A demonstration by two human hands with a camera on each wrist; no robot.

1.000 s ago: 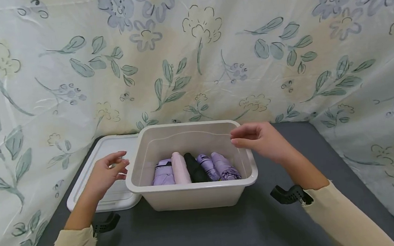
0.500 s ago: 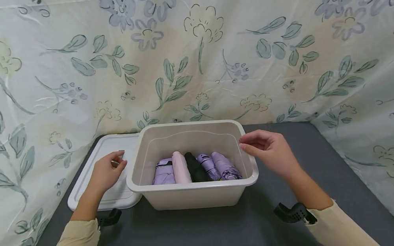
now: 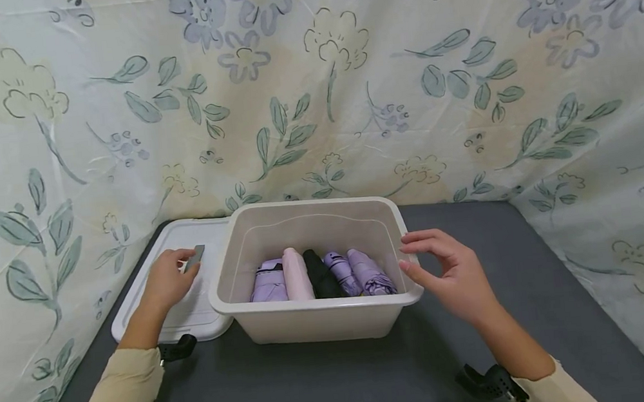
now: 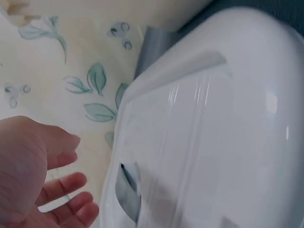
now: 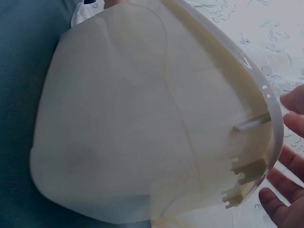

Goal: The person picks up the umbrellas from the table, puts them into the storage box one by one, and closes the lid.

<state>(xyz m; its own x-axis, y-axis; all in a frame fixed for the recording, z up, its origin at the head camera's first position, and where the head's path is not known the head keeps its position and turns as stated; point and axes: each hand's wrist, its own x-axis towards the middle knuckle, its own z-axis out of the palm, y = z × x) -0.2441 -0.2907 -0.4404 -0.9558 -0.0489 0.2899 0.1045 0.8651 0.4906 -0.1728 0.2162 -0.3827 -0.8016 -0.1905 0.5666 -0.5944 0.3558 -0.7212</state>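
A beige plastic storage box (image 3: 316, 321) stands in mid-table in the head view. Inside lie several folded umbrellas side by side: purple (image 3: 268, 284), pink (image 3: 297, 274), black (image 3: 322, 277) and more purple (image 3: 371, 274). My left hand (image 3: 165, 277) hovers over the white lid (image 3: 205, 322) left of the box, fingers loosely bent. A small grey piece (image 4: 128, 192) shows on the lid in the left wrist view, apart from the fingers. My right hand (image 3: 448, 270) is at the box's right rim, fingers spread and grasping nothing; its fingertips (image 5: 273, 197) overlap the rim in the right wrist view.
A dark grey cloth (image 3: 339, 380) covers the table. Behind it and along both sides hangs a floral curtain (image 3: 315, 130). The lid lies partly behind the box's left end. Black camera mounts (image 3: 491, 384) sit on both wrists.
My right hand has moved outward and down along the box's right rim, its fingers spreading. The left hand has shifted slightly left, bringing the grey piece into view. The box and umbrellas stay put.
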